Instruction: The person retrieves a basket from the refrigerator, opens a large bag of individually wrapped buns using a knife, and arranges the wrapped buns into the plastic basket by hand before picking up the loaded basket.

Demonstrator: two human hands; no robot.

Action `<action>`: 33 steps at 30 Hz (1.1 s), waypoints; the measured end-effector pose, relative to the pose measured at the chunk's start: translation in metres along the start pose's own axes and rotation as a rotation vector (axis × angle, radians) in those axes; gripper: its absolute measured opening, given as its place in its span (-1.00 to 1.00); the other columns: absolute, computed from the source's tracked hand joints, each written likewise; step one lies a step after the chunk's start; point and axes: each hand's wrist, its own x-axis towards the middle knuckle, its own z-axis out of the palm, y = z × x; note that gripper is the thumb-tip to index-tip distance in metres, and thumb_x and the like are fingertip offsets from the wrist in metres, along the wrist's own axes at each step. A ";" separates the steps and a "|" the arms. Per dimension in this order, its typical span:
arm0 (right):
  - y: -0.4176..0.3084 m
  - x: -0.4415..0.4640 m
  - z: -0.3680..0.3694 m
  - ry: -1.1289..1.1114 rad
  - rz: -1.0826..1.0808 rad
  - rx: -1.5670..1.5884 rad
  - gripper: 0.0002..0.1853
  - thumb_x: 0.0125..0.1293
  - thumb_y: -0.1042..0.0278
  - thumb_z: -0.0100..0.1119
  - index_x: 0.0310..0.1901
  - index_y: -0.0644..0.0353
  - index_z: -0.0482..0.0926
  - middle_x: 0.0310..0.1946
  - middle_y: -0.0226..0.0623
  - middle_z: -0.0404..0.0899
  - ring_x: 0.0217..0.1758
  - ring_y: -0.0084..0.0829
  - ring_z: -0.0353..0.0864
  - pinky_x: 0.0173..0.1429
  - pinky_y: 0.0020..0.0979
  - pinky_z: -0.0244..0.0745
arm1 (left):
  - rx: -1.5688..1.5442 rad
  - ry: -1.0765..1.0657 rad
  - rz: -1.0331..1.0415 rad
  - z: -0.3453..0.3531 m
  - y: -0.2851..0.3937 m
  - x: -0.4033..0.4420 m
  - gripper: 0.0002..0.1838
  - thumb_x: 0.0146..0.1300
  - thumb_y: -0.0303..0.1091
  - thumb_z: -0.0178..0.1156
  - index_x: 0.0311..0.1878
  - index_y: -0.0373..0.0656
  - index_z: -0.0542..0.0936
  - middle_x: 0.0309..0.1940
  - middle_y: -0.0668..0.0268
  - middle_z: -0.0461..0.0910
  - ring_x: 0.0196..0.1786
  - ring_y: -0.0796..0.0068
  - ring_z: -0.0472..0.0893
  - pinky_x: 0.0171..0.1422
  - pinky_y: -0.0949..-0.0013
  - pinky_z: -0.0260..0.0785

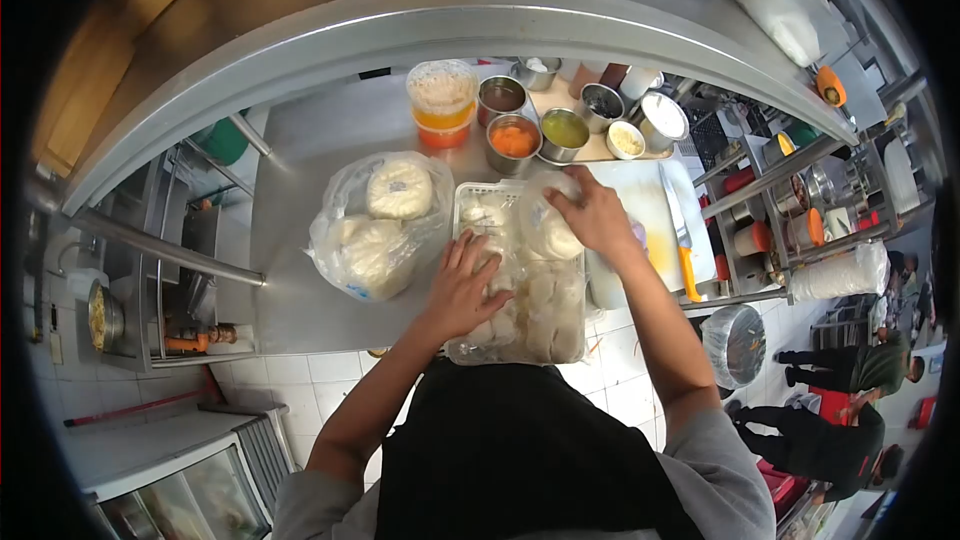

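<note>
In front of me a white plastic basket (457, 202) holds several pale, rounded portions (553, 308) under clear plastic. My left hand (467, 285) lies on the wrapped portions at the basket's left side, fingers spread. At the basket's upper right, my right hand (595, 212) has its fingers closed on a clear plastic bag (545, 225) with something white in it. To the left sits a larger clear bag (335, 205) with white lumps (400, 190) that look like cheese or dough; I cannot tell which.
A white cutting board (645, 195) with an orange-handled knife (684, 250) lies at right. Behind stand stacked tubs (441, 105) and metal containers of orange (513, 143) and green (565, 133) food. A steel shelf edge (450, 30) crosses above. Two people (820, 450) stand far right.
</note>
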 end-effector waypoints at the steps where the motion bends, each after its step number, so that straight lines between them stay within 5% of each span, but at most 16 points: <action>1: 0.009 -0.001 0.009 -0.008 0.056 0.007 -0.28 0.40 -0.16 0.31 0.35 0.30 0.50 -0.11 0.21 0.77 0.06 0.18 0.77 0.22 0.02 0.63 | -0.017 0.008 0.008 -0.001 -0.001 0.001 -0.36 0.32 0.08 0.42 0.27 -0.22 0.62 0.50 -0.04 0.33 0.63 -0.23 0.21 0.67 -0.25 0.11; 7: 0.023 0.013 0.102 0.137 -0.032 -0.216 -0.34 0.48 -0.12 0.19 0.35 0.31 0.50 -0.17 0.38 0.71 -0.06 0.24 0.78 0.07 0.06 0.71 | -0.053 -0.017 0.017 0.000 -0.003 0.002 -0.36 0.32 0.08 0.41 0.26 -0.25 0.62 0.49 -0.06 0.31 0.62 -0.25 0.20 0.67 -0.23 0.12; 8: 0.022 0.013 0.111 0.137 -0.052 -0.258 -0.32 0.51 -0.12 0.15 0.41 0.30 0.44 -0.01 0.54 0.62 -0.07 0.26 0.77 0.00 0.04 0.74 | -0.056 -0.026 0.014 -0.002 -0.004 0.002 -0.35 0.33 0.09 0.41 0.26 -0.25 0.62 0.48 -0.06 0.30 0.62 -0.25 0.19 0.68 -0.23 0.12; 11: 0.005 0.012 0.128 0.066 -0.038 -0.338 -0.28 0.52 -0.12 0.14 0.47 0.29 0.37 0.18 0.61 0.48 -0.04 0.26 0.77 -0.02 0.02 0.75 | -0.024 -0.051 0.003 -0.004 -0.003 0.003 -0.33 0.34 0.14 0.38 0.26 -0.25 0.62 0.47 -0.05 0.31 0.62 -0.25 0.19 0.69 -0.22 0.10; 15: 0.010 0.032 0.142 -0.075 0.079 -0.381 -0.22 0.55 -0.21 0.06 0.55 0.22 0.27 0.31 0.52 0.43 0.19 0.25 0.70 0.21 0.08 0.68 | -0.017 -0.078 -0.003 -0.004 -0.007 0.002 -0.32 0.39 0.17 0.33 0.30 -0.26 0.61 0.55 -0.06 0.27 0.66 -0.24 0.17 0.72 -0.23 0.04; 16: 0.008 0.026 0.132 -0.107 0.086 -0.358 -0.15 0.54 -0.31 0.02 0.59 0.19 0.22 0.38 0.51 0.39 0.31 0.31 0.62 0.33 0.11 0.60 | -0.127 -0.008 -0.009 -0.014 -0.002 0.002 -0.41 0.43 0.01 0.33 0.32 -0.25 0.61 0.53 -0.06 0.32 0.66 -0.20 0.19 0.73 -0.17 0.06; 19: 0.008 0.008 0.105 0.015 -0.015 -0.274 -0.15 0.50 -0.28 0.15 0.59 0.16 0.25 0.43 0.50 0.34 0.32 0.36 0.59 0.36 0.10 0.58 | -0.376 0.265 -0.200 -0.044 -0.024 -0.001 -0.50 0.45 -0.16 0.33 0.33 -0.25 0.61 0.48 -0.07 0.40 0.62 -0.17 0.28 0.71 -0.09 0.12; 20: 0.010 0.000 0.096 0.063 -0.070 -0.238 -0.15 0.48 -0.25 0.19 0.59 0.16 0.26 0.45 0.49 0.32 0.33 0.38 0.58 0.37 0.10 0.58 | -0.314 0.366 -0.248 -0.059 -0.045 0.001 -0.52 0.43 -0.27 0.32 0.34 -0.25 0.58 0.39 -0.10 0.46 0.50 -0.20 0.42 0.59 -0.08 0.30; 22: 0.013 -0.021 0.078 0.191 -0.233 -0.133 -0.19 0.46 -0.16 0.30 0.56 0.16 0.33 0.48 0.42 0.32 0.35 0.38 0.56 0.38 0.10 0.56 | -0.294 0.361 -0.479 -0.091 -0.103 -0.003 -0.52 0.45 -0.22 0.30 0.31 -0.29 0.59 0.30 -0.12 0.53 0.40 -0.18 0.49 0.50 -0.10 0.37; 24: 0.005 -0.042 0.065 0.096 -0.234 -0.007 -0.25 0.42 -0.03 0.38 0.51 0.19 0.40 0.50 0.33 0.32 0.36 0.29 0.57 0.35 0.05 0.59 | 0.072 0.089 -0.628 -0.103 -0.151 -0.011 -0.42 0.39 -0.05 0.35 0.28 -0.33 0.60 0.26 -0.13 0.56 0.34 -0.18 0.53 0.44 -0.10 0.42; 27: -0.014 -0.062 0.037 -0.057 -0.097 0.278 -0.39 0.41 0.14 0.43 0.39 0.25 0.53 0.50 0.15 0.38 0.35 0.01 0.62 0.19 -0.14 0.71 | 0.193 -0.355 -0.722 -0.106 -0.148 -0.008 -0.26 0.29 0.13 0.40 0.27 -0.36 0.61 0.28 -0.19 0.53 0.36 -0.18 0.52 0.44 -0.06 0.43; 28: -0.004 -0.064 0.038 -0.041 -0.120 0.333 -0.41 0.42 0.16 0.44 0.37 0.26 0.54 0.49 0.12 0.39 0.33 -0.04 0.64 0.15 -0.18 0.72 | 0.187 -0.347 -0.774 -0.099 -0.144 -0.005 -0.13 0.12 0.24 0.49 0.27 -0.35 0.61 0.32 -0.21 0.51 0.40 -0.18 0.50 0.45 -0.02 0.43; 31: 0.012 -0.068 0.035 -0.012 -0.116 0.465 -0.48 0.43 0.20 0.43 0.32 0.27 0.59 0.39 0.00 0.52 0.31 -0.13 0.66 0.09 -0.24 0.75 | 0.052 -0.469 -0.771 -0.107 -0.120 0.002 -0.05 0.03 0.24 0.53 0.30 -0.36 0.57 0.38 -0.23 0.46 0.45 -0.19 0.46 0.50 -0.01 0.40; 33: 0.014 -0.067 0.030 -0.038 -0.105 0.503 -0.49 0.44 0.20 0.42 0.31 0.27 0.59 0.32 -0.03 0.58 0.31 -0.14 0.66 0.10 -0.24 0.76 | -0.048 -0.354 -0.711 -0.088 -0.125 -0.008 -0.06 -0.07 0.12 0.63 0.26 -0.38 0.54 0.17 -0.20 0.62 0.27 -0.15 0.61 0.34 0.02 0.50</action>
